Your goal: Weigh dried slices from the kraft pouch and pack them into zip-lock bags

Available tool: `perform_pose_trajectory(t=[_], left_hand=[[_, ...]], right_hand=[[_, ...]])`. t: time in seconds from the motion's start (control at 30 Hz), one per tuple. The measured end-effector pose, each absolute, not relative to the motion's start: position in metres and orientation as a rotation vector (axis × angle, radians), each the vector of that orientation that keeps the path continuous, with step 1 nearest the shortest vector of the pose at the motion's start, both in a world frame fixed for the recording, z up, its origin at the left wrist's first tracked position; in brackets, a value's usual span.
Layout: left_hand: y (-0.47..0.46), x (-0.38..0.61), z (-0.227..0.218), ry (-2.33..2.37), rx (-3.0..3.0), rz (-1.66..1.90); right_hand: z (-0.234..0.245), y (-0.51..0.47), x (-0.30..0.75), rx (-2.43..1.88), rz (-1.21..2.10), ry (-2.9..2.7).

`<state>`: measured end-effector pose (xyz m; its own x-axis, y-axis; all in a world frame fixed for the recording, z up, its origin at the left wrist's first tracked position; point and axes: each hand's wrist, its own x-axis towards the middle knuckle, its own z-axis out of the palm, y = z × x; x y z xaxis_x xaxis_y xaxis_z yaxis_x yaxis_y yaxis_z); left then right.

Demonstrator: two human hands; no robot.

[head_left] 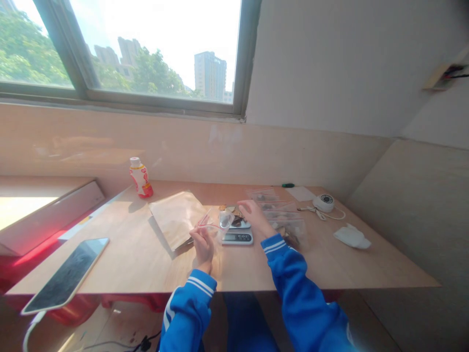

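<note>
The left hand (202, 248) is gripping a clear plastic bag (216, 226) just beside the digital scale (237, 238) on the tabletop (120, 264), while the open right hand (252, 217) is hovering over brown pieces (234, 212) on the scale.

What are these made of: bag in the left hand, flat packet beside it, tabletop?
The bag in the left hand looks like thin clear plastic film: glossy, see-through. The flat packet looks like brown kraft paper, its sheen hinting at a plastic layer, though that's uncertain. The tabletop looks like pale wood or veneer, with a faint grain and satin finish.
</note>
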<state>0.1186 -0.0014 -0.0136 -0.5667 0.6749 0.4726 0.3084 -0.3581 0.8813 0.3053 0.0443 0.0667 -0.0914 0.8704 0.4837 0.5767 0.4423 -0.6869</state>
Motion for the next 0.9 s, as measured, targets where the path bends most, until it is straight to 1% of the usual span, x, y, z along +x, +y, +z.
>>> perform_pose_trajectory(t=[0.13, 0.3, 0.47, 0.6, 0.8, 0.9], left_hand=[[-0.002, 0.118, -0.01, 1.618, 1.259, 2.017], [-0.003, 0.118, -0.009, 1.665, 1.235, 1.983], [-0.001, 0.118, -0.015, 1.72, 1.23, 1.921], [-0.003, 0.119, -0.01, 1.672, 1.215, 1.966], [-0.003, 0.12, -0.007, 1.629, 1.235, 1.992], [0.0, 0.118, -0.014, 1.651, 1.244, 1.985]], right_hand=[[0.031, 0.043, 0.313, -1.417, 0.283, -2.013], [0.015, 0.041, 0.32, -1.36, 0.275, -2.004], [0.013, 0.046, 0.329, -1.285, 0.388, -1.903], [0.016, 0.047, 0.329, -1.304, 0.527, -1.728], [0.024, 0.053, 0.332, -1.328, 0.581, -1.545], [0.04, 0.053, 0.327, -1.321, 0.589, -1.477]])
